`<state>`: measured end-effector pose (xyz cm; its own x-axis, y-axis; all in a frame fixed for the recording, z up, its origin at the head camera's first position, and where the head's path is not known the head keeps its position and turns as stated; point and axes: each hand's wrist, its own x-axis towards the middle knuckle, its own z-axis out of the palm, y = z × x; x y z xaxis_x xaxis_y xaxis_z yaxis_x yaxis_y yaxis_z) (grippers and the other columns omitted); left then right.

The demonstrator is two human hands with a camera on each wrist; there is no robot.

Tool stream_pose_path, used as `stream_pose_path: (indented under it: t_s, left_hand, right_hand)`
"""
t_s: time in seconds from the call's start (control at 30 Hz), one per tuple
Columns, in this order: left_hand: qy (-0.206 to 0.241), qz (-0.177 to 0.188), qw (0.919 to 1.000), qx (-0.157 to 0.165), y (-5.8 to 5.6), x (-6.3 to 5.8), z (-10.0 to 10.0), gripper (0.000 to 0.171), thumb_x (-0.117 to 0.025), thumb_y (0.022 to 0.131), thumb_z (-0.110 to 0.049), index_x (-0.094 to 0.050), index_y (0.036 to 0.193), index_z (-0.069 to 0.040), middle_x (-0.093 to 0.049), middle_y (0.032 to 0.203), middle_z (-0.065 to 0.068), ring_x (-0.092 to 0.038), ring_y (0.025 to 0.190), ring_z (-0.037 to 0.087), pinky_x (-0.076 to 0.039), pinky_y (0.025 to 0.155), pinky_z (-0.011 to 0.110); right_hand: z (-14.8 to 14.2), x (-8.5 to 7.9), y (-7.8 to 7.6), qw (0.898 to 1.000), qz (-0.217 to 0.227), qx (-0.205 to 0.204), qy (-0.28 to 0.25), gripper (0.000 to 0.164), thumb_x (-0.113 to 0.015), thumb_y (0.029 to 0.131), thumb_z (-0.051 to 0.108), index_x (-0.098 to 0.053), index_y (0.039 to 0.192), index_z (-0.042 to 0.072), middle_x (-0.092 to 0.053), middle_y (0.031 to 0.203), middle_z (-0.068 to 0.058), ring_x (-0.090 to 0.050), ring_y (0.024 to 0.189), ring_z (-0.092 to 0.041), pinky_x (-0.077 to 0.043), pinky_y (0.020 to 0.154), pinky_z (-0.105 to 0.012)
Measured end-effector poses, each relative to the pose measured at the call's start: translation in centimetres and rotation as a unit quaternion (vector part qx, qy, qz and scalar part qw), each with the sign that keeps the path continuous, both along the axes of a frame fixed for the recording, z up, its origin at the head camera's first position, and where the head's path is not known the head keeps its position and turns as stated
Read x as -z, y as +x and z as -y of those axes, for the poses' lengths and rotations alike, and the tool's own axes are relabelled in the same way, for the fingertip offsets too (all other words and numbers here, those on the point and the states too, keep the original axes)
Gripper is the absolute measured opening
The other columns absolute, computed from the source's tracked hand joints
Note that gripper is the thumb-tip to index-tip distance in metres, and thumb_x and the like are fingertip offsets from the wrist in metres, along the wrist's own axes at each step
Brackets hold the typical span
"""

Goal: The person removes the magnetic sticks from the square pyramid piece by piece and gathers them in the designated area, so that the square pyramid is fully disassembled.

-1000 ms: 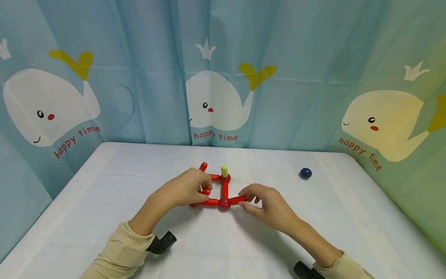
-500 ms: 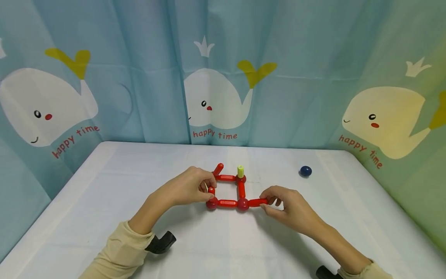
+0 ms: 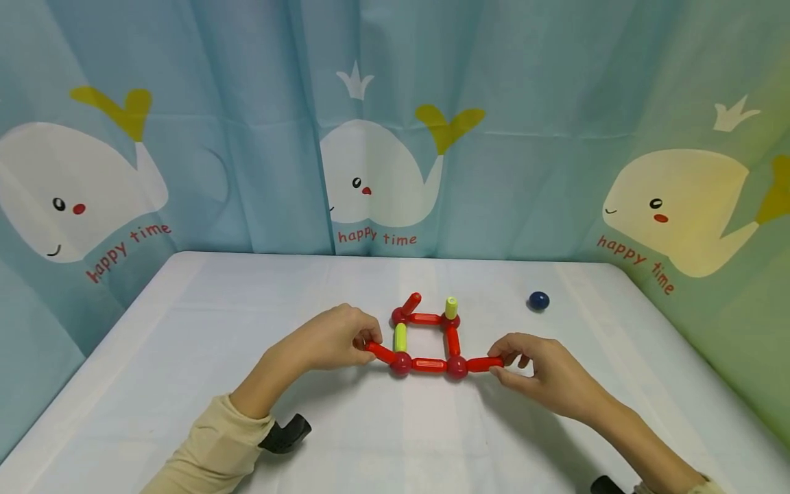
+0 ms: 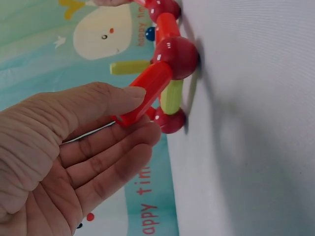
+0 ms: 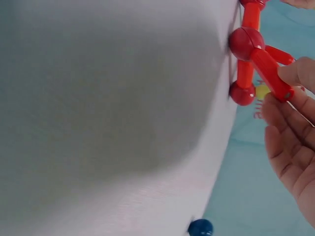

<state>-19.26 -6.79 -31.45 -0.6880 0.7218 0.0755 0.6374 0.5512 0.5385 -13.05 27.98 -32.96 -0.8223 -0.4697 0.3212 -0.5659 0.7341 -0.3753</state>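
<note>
A square frame of dark red balls and rods sits mid-table, likely a magnetic building set. Its front rod (image 3: 428, 366) and back rod (image 3: 426, 319) are red, and its left side rod (image 3: 400, 337) is yellow-green. My left hand (image 3: 339, 336) pinches a red rod (image 4: 147, 91) slanting up from the front-left ball (image 4: 176, 57). With thumb and fingers, my right hand (image 3: 546, 370) pinches another red rod (image 5: 270, 73), which rises from the front-right ball (image 5: 246, 44). A red rod (image 3: 411, 303) and a yellow-green rod (image 3: 452, 307) stand up from the back corner balls.
A dark blue ball (image 3: 539, 301) lies on the white table (image 3: 345, 439) at the back right. Behind the table hangs a blue curtain (image 3: 271, 178) printed with whales. Black wrist straps (image 3: 286, 434) show by the sleeves.
The frame has slid to the right, and my right hand has moved right with its rod. The rod in my left hand now leans left, and the yellow-green side rod has come into view.
</note>
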Motion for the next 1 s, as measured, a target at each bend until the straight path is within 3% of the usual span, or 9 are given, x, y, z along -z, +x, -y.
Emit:
stream_pose_path:
  t_s: [0.2, 0.37, 0.53, 0.73, 1.0]
  left_hand:
    - [0.005, -0.011, 0.9999, -0.007, 0.0, 0.6, 0.0, 0.009, -0.079, 0.086, -0.005, -0.075, 0.093, -0.009, -0.071, 0.081, -0.005, -0.06, 0.071, 0.005, -0.051, 0.071, 0.021]
    - [0.005, -0.031, 0.9993, -0.019, 0.0, 0.9, -0.1, 0.01, -0.081, 0.085, -0.008, -0.076, 0.094, -0.011, -0.072, 0.083, -0.005, -0.064, 0.078, 0.012, -0.052, 0.073, 0.025]
    - [0.012, -0.044, 0.9988, -0.019, -0.1, 1.2, -0.3, 0.011, -0.081, 0.085, -0.008, -0.076, 0.093, -0.012, -0.073, 0.085, -0.004, -0.067, 0.082, 0.018, -0.053, 0.075, 0.027]
    - [0.002, -0.047, 0.9988, -0.015, -0.3, 1.3, -0.4, 0.01, -0.08, 0.085, -0.007, -0.076, 0.093, -0.011, -0.073, 0.085, -0.004, -0.067, 0.083, 0.018, -0.052, 0.075, 0.028]
    - [0.001, -0.042, 0.9989, -0.019, -0.7, 1.1, -0.2, 0.009, -0.079, 0.086, -0.008, -0.076, 0.094, -0.012, -0.073, 0.086, -0.004, -0.067, 0.084, 0.018, -0.053, 0.076, 0.029]
  right_hand:
    - [2.9, -1.0, 0.4, 0.999, -0.036, 0.012, 0.009, 0.025, -0.086, 0.081, 0.01, -0.072, 0.1, 0.019, -0.07, 0.096, 0.013, -0.065, 0.088, -0.011, -0.059, 0.073, -0.032]
    - [6.7, -0.7, -0.4, 0.999, 0.004, -0.029, 0.024, 0.023, -0.084, 0.085, 0.013, -0.074, 0.105, 0.013, -0.071, 0.098, 0.003, -0.064, 0.087, -0.016, -0.058, 0.074, -0.028]
    - [8.9, 0.4, -2.1, 0.997, 0.015, -0.065, 0.044, 0.024, -0.083, 0.086, 0.016, -0.074, 0.107, 0.009, -0.073, 0.101, -0.001, -0.067, 0.092, -0.017, -0.058, 0.08, -0.03]
    - [9.9, 1.2, -3.3, 0.994, 0.071, -0.069, 0.04, 0.023, -0.082, 0.087, 0.018, -0.075, 0.108, 0.012, -0.074, 0.098, 0.004, -0.068, 0.089, -0.012, -0.058, 0.081, -0.03]
    - [10.0, 1.5, -4.3, 0.99, 0.115, -0.08, -0.001, 0.021, -0.082, 0.088, 0.017, -0.073, 0.107, 0.015, -0.068, 0.082, 0.011, -0.061, 0.074, -0.005, -0.054, 0.069, -0.025]
